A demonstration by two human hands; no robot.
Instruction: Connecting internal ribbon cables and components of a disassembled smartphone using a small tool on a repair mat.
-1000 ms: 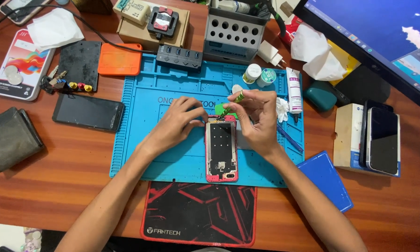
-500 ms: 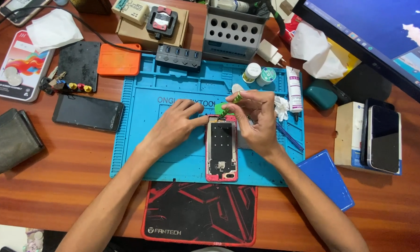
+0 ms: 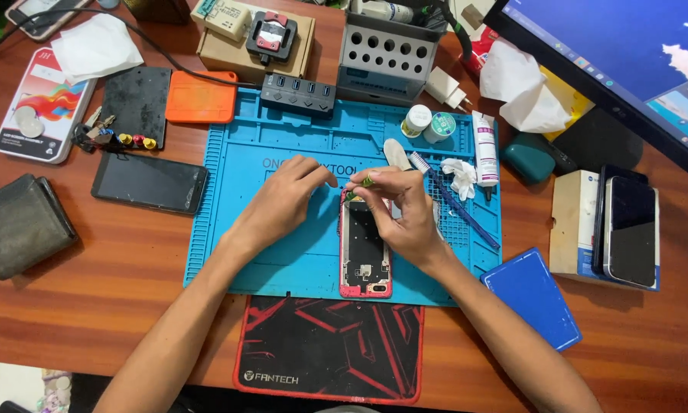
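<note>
Fingers (image 3: 374, 183) of the right hand (image 3: 405, 218) pinch a small yellow-green part or tool tip at the top edge of the opened, pink-framed smartphone (image 3: 364, 252); what exactly is pinched is too small to tell. The left hand (image 3: 279, 206) rests just beside the phone's upper left corner, its fingers (image 3: 313, 174) curled loosely and gripping nothing that can be seen. The phone lies face down near the front edge of the blue silicone repair mat (image 3: 283, 153), its back cover off and the dark interior with a round part near the bottom exposed. Judged from this, the opening stage is done and work inside the top end is in hand; the phone is not yet closed up.

On the mat's right part lie a white-bristled blue brush (image 3: 435, 183), a crumpled white wipe (image 3: 460, 174), a white tube (image 3: 484, 149) and two small round pots (image 3: 428, 122). A second dark phone (image 3: 149, 182) lies on the wooden desk (image 3: 91, 321) to the left of the mat, and a black-and-red pad (image 3: 328, 348) lies at the desk's front edge. A grey perforated tool rack (image 3: 386, 57) stands behind the mat.
</note>
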